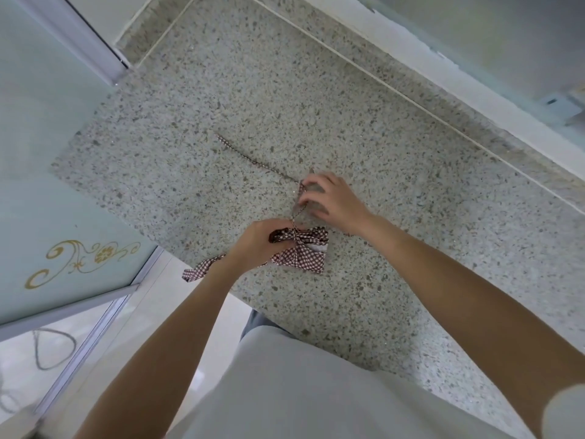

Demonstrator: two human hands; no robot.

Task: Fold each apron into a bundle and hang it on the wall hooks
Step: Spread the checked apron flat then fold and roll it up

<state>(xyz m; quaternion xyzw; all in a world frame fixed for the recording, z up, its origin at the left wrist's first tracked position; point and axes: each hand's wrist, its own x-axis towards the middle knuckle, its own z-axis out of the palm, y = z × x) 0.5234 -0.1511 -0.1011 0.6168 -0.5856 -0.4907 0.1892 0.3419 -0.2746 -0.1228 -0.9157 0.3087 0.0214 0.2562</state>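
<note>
Item: checked apron point(300, 253), red-brown and white, folded into a small compact bundle and lying on the speckled stone bench point(221, 106), directly under and between the two hands. Left hand point(259, 245): fingers curled, gripping the left end of the bundle and pressing it to the bench; the bundle's right half projects from under this hand, showing a white inner layer at its right edge. Right hand point(332, 198): placed just beyond the bundle, on the far side from the person, fingers curled and pinching a thin checked tie string point(253, 160). The string rises from a cinched point at the bundle's middle, close to the left hand's fingertips, passes through the right hand's fingers, then trails flat across the bench away from both hands, toward the far left. Second strap point(202, 270): wider, same check, emerges from beneath the left wrist and hangs over the near bench edge, to the left of the left forearm. Surroundings: pale frosted glass door point(47, 153) with a gold scroll ornament, well to the left of the left hand; raised stone ledge point(443, 99) running along the bench beyond the right hand. Person's white garment point(300, 384) visible below both forearms.
</note>
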